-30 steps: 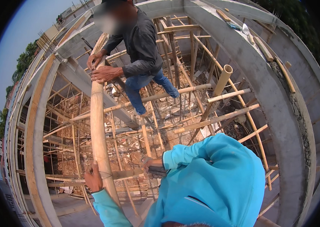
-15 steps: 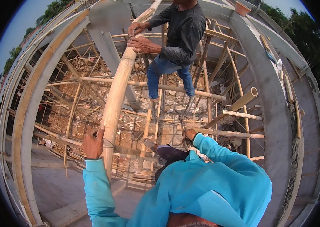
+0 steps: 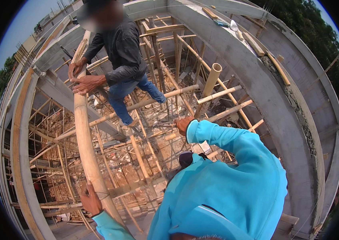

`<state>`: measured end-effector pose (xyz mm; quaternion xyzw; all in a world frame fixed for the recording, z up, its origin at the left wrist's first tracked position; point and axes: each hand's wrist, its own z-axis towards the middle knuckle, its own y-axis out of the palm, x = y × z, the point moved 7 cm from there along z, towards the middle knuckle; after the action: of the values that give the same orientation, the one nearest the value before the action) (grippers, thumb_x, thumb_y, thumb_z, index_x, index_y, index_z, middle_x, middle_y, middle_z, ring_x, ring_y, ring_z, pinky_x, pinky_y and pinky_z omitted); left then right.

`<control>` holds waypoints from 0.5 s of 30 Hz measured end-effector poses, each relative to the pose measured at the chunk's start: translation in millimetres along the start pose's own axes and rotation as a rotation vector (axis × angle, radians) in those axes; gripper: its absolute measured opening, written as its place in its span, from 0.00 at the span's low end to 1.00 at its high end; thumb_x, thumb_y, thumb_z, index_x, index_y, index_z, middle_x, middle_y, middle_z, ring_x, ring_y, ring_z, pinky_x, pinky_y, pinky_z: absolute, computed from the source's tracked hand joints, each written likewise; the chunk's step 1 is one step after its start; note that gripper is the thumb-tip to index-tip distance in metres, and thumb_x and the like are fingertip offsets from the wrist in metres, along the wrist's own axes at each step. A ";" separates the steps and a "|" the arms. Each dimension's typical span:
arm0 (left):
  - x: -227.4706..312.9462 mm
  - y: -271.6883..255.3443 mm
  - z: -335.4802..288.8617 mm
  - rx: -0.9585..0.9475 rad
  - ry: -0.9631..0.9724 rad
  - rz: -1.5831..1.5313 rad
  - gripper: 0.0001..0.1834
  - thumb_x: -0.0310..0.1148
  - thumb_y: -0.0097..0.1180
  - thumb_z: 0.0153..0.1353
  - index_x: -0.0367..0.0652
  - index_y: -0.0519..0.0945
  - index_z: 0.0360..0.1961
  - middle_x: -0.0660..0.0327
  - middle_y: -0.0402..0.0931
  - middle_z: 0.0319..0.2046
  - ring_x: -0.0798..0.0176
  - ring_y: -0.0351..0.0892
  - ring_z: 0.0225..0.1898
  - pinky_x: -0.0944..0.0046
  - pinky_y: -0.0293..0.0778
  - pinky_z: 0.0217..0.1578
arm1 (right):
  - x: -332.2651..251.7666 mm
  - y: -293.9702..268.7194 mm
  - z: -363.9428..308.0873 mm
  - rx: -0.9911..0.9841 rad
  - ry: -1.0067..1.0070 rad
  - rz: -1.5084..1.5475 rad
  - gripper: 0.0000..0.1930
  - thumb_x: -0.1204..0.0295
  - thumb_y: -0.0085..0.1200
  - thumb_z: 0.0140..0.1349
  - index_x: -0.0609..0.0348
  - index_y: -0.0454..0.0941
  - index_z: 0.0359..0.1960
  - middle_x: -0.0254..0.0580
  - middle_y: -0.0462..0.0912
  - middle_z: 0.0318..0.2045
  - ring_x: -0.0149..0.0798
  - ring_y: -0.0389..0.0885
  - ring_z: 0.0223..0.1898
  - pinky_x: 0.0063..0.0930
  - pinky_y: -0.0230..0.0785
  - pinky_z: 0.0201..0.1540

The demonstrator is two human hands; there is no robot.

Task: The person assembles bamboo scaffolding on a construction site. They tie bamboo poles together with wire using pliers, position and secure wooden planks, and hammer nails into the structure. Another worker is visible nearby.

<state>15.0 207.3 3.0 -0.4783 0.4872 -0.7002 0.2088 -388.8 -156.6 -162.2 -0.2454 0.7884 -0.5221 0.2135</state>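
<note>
A thick bamboo pole (image 3: pixel 87 148) slants from the upper left down toward me. My left hand (image 3: pixel 92 201) grips the pole's left side near its lower end, fingers against the surface; a thin wire loop (image 3: pixel 104 196) circles the pole beside it. My right hand (image 3: pixel 184 125) is closed around a slim dark metal tool (image 3: pixel 170 125), held out in front of my chest and apart from the pole; its exact kind is unclear. A co-worker (image 3: pixel 123 56) in a dark top and blue jeans has both hands on the pole's upper part.
Bamboo and timber scaffolding (image 3: pixel 137 105) criss-crosses over rubble below. An open-ended bamboo post (image 3: pixel 212 80) rises at centre right. Grey concrete beams (image 3: pixel 253 92) border the work on both sides. A trowel (image 3: pixel 236 29) and wood strips (image 3: pixel 253 43) lie on the right beam.
My view has swung right, so the pole and co-worker appear farther left. My left hand sits lower in view, still at the pole. The right hand with its tool appears higher and farther left.
</note>
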 end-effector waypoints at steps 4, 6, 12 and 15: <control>1.5 2.9 2.7 -0.011 0.003 0.005 0.33 0.59 0.54 0.67 0.32 0.82 0.36 0.47 0.79 0.27 0.46 0.76 0.30 0.47 0.68 0.36 | 42.9 -19.5 -15.5 0.125 0.185 0.039 0.20 0.70 0.48 0.64 0.61 0.74 0.57 0.55 0.86 0.31 0.57 0.86 0.35 0.55 0.75 0.36; 2.1 5.7 2.8 -0.037 -0.010 -0.090 0.33 0.59 0.54 0.68 0.31 0.80 0.34 0.49 0.75 0.23 0.52 0.70 0.27 0.49 0.66 0.34 | 78.7 -31.9 -18.4 0.204 0.205 0.046 0.25 0.67 0.50 0.65 0.62 0.71 0.63 0.56 0.83 0.26 0.58 0.83 0.29 0.54 0.72 0.30; -8.4 8.1 6.9 0.020 0.057 -0.205 0.30 0.54 0.55 0.70 0.31 0.77 0.29 0.59 0.69 0.19 0.64 0.63 0.25 0.58 0.61 0.28 | 214.5 -91.4 -45.7 0.655 0.285 0.231 0.21 0.66 0.57 0.63 0.55 0.79 0.58 0.60 0.85 0.32 0.63 0.83 0.34 0.53 0.76 0.40; -30.8 16.3 16.4 -0.094 -0.016 -0.080 0.32 0.57 0.54 0.70 0.30 0.80 0.34 0.58 0.71 0.22 0.62 0.65 0.27 0.57 0.64 0.30 | 279.0 -126.1 -45.2 0.773 0.323 0.134 0.21 0.64 0.60 0.63 0.50 0.79 0.58 0.56 0.76 0.46 0.61 0.81 0.41 0.54 0.75 0.45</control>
<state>40.5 215.6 -24.6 -0.5123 0.4984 -0.6805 0.1616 -614.8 -336.4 -51.1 -0.0103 0.5721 -0.7961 0.1970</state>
